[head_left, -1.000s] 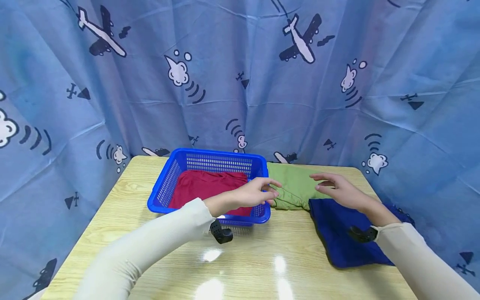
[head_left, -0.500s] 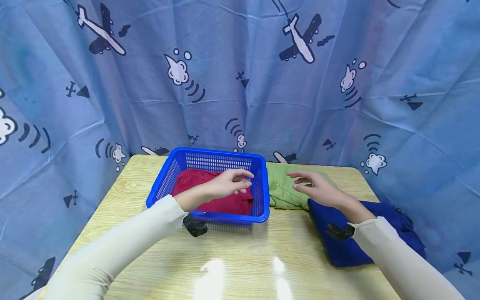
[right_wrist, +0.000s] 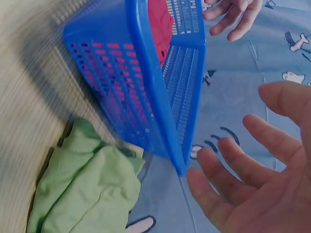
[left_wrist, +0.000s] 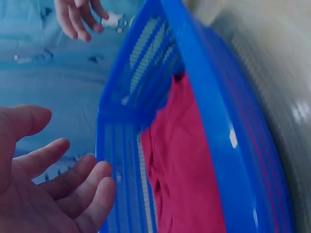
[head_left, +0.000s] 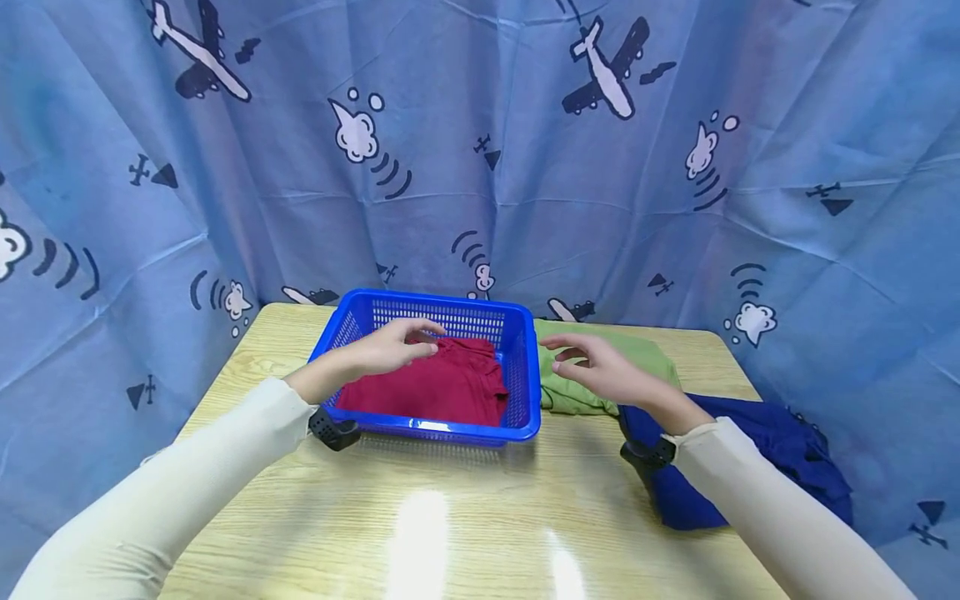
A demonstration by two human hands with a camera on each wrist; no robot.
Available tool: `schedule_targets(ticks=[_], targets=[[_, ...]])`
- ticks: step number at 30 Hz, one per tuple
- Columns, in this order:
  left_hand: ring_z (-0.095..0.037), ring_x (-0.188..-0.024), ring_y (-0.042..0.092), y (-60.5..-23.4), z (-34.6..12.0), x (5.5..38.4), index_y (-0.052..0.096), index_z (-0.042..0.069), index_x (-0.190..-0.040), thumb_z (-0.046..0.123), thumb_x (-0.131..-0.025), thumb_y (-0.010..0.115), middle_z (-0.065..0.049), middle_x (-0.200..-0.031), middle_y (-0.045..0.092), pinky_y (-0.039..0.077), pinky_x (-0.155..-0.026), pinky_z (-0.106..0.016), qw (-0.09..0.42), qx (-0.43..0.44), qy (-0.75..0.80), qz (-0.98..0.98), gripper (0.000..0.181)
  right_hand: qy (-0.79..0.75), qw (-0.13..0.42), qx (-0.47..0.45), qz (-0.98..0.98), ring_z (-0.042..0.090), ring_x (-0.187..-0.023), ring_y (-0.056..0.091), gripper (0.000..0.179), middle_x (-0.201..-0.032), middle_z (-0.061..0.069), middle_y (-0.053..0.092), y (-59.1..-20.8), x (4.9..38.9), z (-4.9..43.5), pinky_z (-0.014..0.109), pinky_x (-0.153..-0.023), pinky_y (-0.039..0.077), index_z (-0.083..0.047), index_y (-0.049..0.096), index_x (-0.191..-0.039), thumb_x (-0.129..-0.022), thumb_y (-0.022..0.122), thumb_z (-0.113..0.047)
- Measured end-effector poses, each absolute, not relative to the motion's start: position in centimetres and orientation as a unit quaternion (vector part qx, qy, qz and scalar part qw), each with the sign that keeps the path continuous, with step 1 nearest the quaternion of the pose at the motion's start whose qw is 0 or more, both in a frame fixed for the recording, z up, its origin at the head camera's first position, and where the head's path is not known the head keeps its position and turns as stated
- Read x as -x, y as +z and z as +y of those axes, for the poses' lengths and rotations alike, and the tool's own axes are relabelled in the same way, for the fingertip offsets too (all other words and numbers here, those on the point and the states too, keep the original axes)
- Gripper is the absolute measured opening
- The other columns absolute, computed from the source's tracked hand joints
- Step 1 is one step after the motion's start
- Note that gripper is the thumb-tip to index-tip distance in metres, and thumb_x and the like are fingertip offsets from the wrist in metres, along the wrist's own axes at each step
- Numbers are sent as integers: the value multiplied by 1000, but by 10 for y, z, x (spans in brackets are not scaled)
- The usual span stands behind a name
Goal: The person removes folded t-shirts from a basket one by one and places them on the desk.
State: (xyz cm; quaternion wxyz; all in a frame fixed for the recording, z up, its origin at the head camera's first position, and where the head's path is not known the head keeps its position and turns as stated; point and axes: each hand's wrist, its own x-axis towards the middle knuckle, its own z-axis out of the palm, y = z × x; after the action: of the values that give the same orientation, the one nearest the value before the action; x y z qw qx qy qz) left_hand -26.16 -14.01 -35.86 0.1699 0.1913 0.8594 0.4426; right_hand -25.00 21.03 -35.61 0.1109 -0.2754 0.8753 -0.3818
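- Both hands are raised above the desk (head_left: 352,533), palms bare, fingers loose and apart, with a wide gap between thumb and fingertips.
- Left hand (head_left: 392,346) hangs over the left part of the blue basket (head_left: 450,432), in line with the upper left of the red cloth (head_left: 435,387) as the head view shows it.
- Left wrist view: the fingers stand apart from the red cloth; the fingertips overlap the basket's rim, and I cannot tell whether they touch it.
- Right hand (head_left: 596,367) is just beyond the basket's right rim, its fingertips pointing toward the basket, with the green cloth (head_left: 645,346) behind and below it.
- Right wrist view: the fingers are apart from the green cloth and near a corner of the basket.
- Red cloth lies spread in the basket, between the two hands and nearer the left one.
- Green cloth lies just beside the basket, on its right.
- Blue cloth (head_left: 780,442) lies at the desk's right side, partly hidden under the right sleeve (head_left: 787,500).
- Behind the desk hangs a blue curtain (head_left: 450,167) printed with planes and clouds.
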Motion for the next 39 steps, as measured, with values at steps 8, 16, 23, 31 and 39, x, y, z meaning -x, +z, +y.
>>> schedule_targets(ticks=[8,16,23,31,39], targets=[[-38,-126,57,-371,-173,274,49,2,-144,19,-104,52,-26,-142,57,54,-96,-45,186,-159,407,880,44,-405,142,284,858,43,-127,57,41,-147,24,52,-362,259,174,51,-102,53,-1,52,-143,-104,54,-12],[-45,-145,39,-381,-197,282,38,4,-154,27,-105,50,-29,-156,39,42,-112,-60,251,-122,403,872,55,-469,218,226,826,40,-139,49,45,-152,22,48,-373,272,145,54,-111,46,-5,49,-147,-104,54,-17],[-46,-151,23,-390,-209,284,21,14,-162,33,-104,51,-25,-166,17,36,-114,-63,305,-97,396,860,69,-533,316,139,772,38,-153,25,53,-165,22,24,-384,283,124,61,-124,22,-8,37,-154,-105,51,-22],[-51,-154,6,-401,-214,285,9,23,-164,29,-104,51,-22,-169,-3,29,-113,-74,342,-46,428,835,74,-537,337,30,773,36,-153,23,67,-162,14,30,-397,292,103,63,-124,18,-11,28,-158,-100,57,-29],[-60,-149,10,-398,-214,287,3,20,-164,29,-104,49,-28,-167,-1,33,-109,-75,361,-23,438,823,76,-533,352,-2,770,35,-150,29,73,-161,16,28,-406,301,96,60,-122,28,-13,18,-160,-100,57,-26]])
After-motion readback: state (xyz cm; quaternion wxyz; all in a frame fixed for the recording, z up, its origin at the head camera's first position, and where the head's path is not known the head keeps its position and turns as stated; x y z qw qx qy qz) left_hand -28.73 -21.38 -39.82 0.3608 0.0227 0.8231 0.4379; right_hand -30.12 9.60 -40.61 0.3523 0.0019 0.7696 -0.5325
